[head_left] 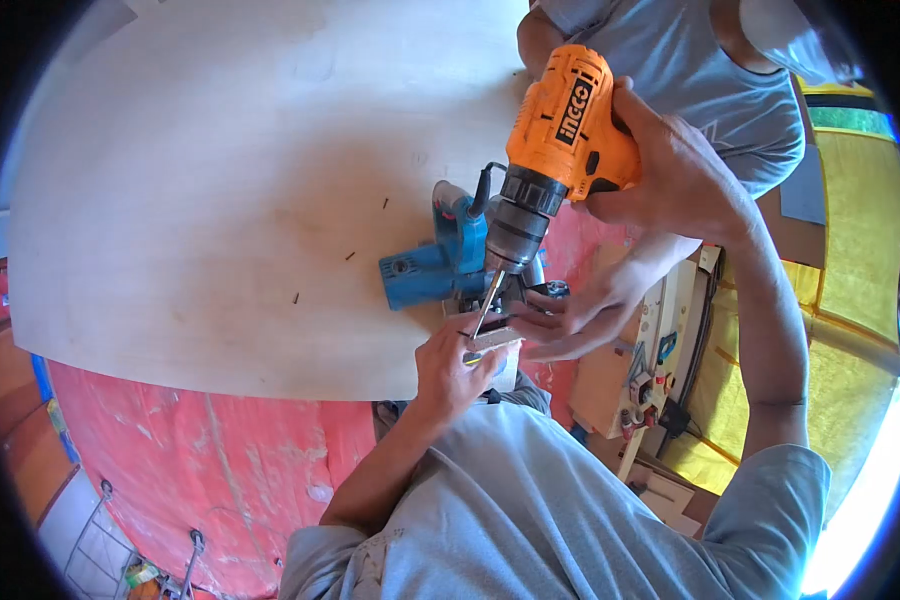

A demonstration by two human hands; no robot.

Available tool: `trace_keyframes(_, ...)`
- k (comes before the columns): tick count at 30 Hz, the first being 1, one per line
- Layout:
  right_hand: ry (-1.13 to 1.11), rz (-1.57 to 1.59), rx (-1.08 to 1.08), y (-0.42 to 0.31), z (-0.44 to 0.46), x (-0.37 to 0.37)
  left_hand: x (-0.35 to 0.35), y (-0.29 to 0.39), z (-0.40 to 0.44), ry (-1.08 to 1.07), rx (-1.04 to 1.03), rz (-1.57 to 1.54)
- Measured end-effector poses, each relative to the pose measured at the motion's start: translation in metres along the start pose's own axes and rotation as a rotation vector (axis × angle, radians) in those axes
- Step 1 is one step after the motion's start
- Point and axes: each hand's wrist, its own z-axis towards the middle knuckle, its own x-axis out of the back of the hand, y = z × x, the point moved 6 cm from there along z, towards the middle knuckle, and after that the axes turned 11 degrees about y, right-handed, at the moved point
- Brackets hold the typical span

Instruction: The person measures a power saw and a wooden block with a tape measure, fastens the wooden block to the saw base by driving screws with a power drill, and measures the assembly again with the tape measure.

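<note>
Near the middle of the view: an orange drill (575, 125) is tilted over the corner of a pale sheet (190, 200), its bit (492, 295) slanting down toward the person's left hand.
Right hand (670, 165): wrapped around the drill's handle; the palm and thumb cover most of the grip, so how the fingers lie on the trigger is hard to make out.
Left hand (447, 365): grasping a small piece of wood (495, 339) just beneath the drill; the fingers hide part of the piece.
Bit tip: beside the left fingers and the wood; whether it touches or enters the wood cannot be told.
Other person's hand (590, 315): reaching in from the right, fingers spread close to the wood; contact is unclear, and the forearm passes behind the person's right wrist.
Blue power tool (435, 255): lying on the sheet behind the drill, its right part covered by the drill's chuck and the hands; a black cord (482, 190) loops at its handle.
Screws (350, 256): three small dark ones, well apart on the sheet, too small for detail.
Other person's body (690, 90): a grey top, partly behind the drill, cut off above.
</note>
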Motion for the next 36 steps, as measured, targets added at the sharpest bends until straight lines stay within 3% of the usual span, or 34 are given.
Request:
trace_keyframes(7, 0.181, 0.108, 0.014, 0.039, -0.026, 0.003, 0.002, -0.003, -0.003, -0.003, -0.089, 0.023)
trace_keyframes(9, 0.171, 0.193, -0.055, 0.046, -0.032, 0.005, 0.003, -0.001, -0.002, 0.011, 0.038, 0.02)
trace_keyframes(15, 0.181, 0.234, -0.08, 0.06, -0.036, -0.006, 0.008, 0.025, 0.009, 0.077, 0.054, 0.023)
trace_keyframes(20, 0.227, 0.219, -0.042, 0.069, -0.028, -0.027, 0.002, 0.016, 0.002, 0.04, 0.132, 0.105)
trace_keyframes(22, 0.19, 0.264, -0.059, 0.069, -0.023, -0.03, 0.0, 0.01, -0.003, 0.005, 0.283, -0.037)
trace_keyframes(24, 0.189, 0.305, -0.054, 0.072, -0.019, -0.038, -0.003, 0.006, -0.005, -0.017, 0.301, -0.014)
trace_keyframes(26, 0.251, 0.255, -0.049, 0.079, -0.024, -0.05, -0.002, 0.007, -0.006, 0.061, 0.268, -0.098)
trace_keyframes(28, 0.809, 0.078, 0.274, 0.061, -0.051, -0.025, -0.001, 0.008, -0.006, 0.064, 0.271, -0.051)
trace_keyframes(29, 0.851, 0.194, 0.309, 0.064, -0.069, -0.02, 0.0, 0.009, -0.005, 0.074, 0.232, 0.004)
trace_keyframes(33, 0.738, 0.762, 0.41, 0.043, -0.172, -0.039, 0.007, 0.021, 0.001, 0.077, 0.14, 0.125)
trace_keyframes(35, 0.506, 0.662, 0.368, 0.042, -0.21, -0.108, 0.009, 0.034, 0.005, 0.092, 0.141, 0.108)
trace_keyframes(36, 0.332, 0.629, 0.228, 0.05, -0.223, -0.167, 0.009, 0.036, 0.004, 0.088, 0.138, 0.111)
